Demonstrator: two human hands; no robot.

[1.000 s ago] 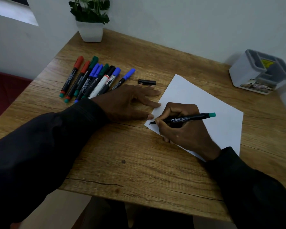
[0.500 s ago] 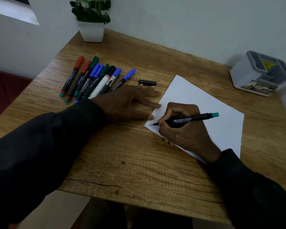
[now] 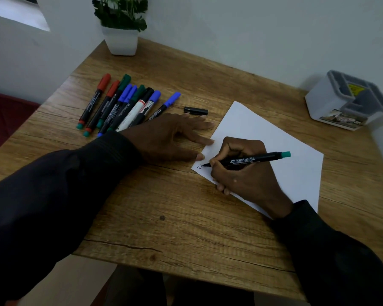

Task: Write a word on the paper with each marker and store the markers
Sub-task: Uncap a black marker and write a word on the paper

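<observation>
The black marker (image 3: 252, 160) with a green end lies across the right hand (image 3: 243, 175), pinched between thumb and curled fingers, its tip on the near-left corner of the sheet of paper (image 3: 263, 133); a few small dark letters (image 3: 200, 166) show beside the tip, too small to read with certainty, and the hand covers anything written under it; the paper's near edge disappears beneath the wrist and the dark sleeve (image 3: 341, 250); the left hand (image 3: 168, 138) lies flat on the table (image 3: 186, 217), fingers spread and holding nothing, two fingertips touching the paper's left edge; it hides the near ends of several markers in the row (image 3: 124, 104) behind it, capped in red, green, blue and black; a loose black cap (image 3: 196, 110) lies between that row and the paper, just beyond the fingertips; a grey-and-white organiser (image 3: 332, 100) stands at the far right, apart from the paper, its label blurred; a potted plant (image 3: 121, 41) in the far corner is cut off at the top.
</observation>
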